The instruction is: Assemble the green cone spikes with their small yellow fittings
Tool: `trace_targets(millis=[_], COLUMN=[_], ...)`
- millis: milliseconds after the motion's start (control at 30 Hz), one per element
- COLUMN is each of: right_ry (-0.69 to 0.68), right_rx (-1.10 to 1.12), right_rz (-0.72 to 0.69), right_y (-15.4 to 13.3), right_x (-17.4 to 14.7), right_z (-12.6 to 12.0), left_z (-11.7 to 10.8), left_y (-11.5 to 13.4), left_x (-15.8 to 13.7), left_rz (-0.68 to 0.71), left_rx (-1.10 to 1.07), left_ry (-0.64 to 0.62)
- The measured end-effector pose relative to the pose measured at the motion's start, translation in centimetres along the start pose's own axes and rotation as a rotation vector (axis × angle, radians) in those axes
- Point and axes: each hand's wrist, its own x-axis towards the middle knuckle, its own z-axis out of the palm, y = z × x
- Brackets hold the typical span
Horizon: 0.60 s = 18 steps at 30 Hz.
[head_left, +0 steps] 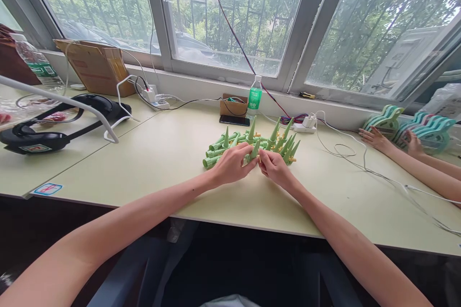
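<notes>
My left hand [233, 165] is closed around a green plastic cone [255, 148], its pointed tip standing upward. Beside it, my right hand [275, 168] pinches at the cone's lower end. A small pale yellow bit shows between the two hands, but the fingers cover most of it. Just beyond my hands lies a pile of similar green pieces. Tubes [212, 161] lie flat at its left, and several cones [273, 133] point up at its right, some with small yellow parts.
A phone [234, 120], a small cardboard box [234, 105] and a water bottle [255, 96] stand behind the pile. A black headset [39, 136] lies at left. White cables [345, 153] cross the right side, where another person's hands [378, 141] touch teal and green hangers [427, 129].
</notes>
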Motion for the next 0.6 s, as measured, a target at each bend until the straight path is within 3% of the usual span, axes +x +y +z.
trace_targets(millis=[467, 600], right_ry=[0.045, 0.061], right_rx=[0.026, 0.002], right_rz=[-0.002, -0.011], right_y=[-0.1, -0.3], right_x=[0.0, -0.1], right_z=[0.0, -0.07], left_z=[-0.7, -0.4], left_y=[0.41, 0.05], left_x=[0.38, 0.27], left_rz=[-0.096, -0.121], left_rx=[-0.086, -0.102], left_ry=[0.133, 0.043])
